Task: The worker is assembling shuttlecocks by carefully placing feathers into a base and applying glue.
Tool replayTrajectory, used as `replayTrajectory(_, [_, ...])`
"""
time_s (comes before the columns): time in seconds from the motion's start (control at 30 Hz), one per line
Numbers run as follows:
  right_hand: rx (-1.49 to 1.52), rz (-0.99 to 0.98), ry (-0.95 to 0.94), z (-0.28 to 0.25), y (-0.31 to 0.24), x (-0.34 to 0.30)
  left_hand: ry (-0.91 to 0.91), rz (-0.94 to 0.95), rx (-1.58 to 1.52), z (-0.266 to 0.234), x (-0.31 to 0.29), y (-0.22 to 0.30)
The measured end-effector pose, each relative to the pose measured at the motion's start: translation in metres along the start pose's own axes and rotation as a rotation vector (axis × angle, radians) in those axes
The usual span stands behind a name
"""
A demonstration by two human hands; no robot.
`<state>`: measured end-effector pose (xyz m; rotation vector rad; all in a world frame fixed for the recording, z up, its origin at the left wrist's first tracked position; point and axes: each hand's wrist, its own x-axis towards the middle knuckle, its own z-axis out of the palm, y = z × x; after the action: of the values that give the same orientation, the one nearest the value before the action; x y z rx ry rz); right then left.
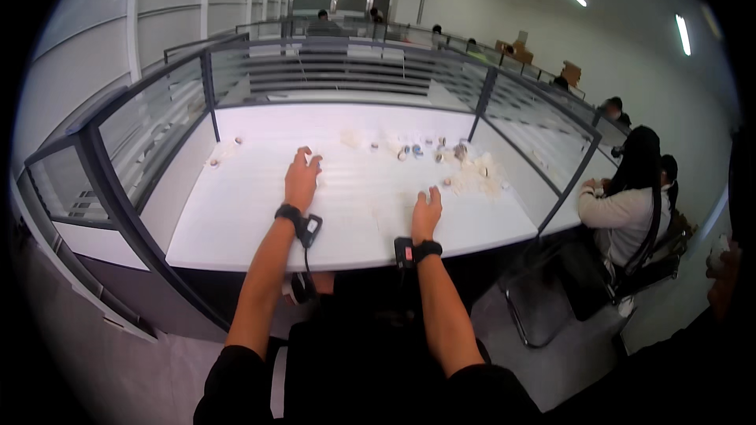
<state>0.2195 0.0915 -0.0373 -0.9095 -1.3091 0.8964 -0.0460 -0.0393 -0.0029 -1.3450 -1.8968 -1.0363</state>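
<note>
Over the left-middle of the white desk (pixel 354 228) is my left hand (pixel 301 179), its fingers apart and nothing visible in it. My right hand (pixel 427 215) is nearer the front edge, thumb and fingers parted, with no object showing in it. Beyond it, at the far right of the desk, several small rounded things lie scattered, among them a blue one (pixel 417 150) and a dark one (pixel 460 151); their kind is too small to tell. Beside them spreads a pile of pale, crumpled, thin pieces (pixel 479 176). A small reddish-brown piece (pixel 446 182) lies at its near side.
Dark-framed glass partitions (pixel 346 71) enclose the desk's back and sides. Two small pieces lie by the left panel, one of them brownish (pixel 213 163). Black straps with small boxes circle both my wrists; a cable (pixel 307 261) hangs from the left one. At right sits a person (pixel 630 197).
</note>
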Motion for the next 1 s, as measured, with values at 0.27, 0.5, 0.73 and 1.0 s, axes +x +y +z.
replayTrajectory(0.27, [-0.049, 0.053, -0.02, -0.005, -0.002, -0.003, -0.129, 0.084, 0.141, 0.006, 0.021, 0.01])
replayTrajectory(0.5, [0.05, 0.034, -0.076, 0.0, 0.001, -0.008, -0.351, 0.062, 0.342, 0.001, -0.001, -0.02])
replayTrajectory(0.73, [-0.759, -0.502, -0.529, 0.005, -0.01, -0.03, -0.388, 0.172, 0.357, -0.01, -0.004, 0.015])
replayTrajectory(1.0, [-0.922, -0.453, -0.642, 0.013, -0.025, -0.043, -0.362, 0.052, 0.31, -0.005, -0.016, 0.005])
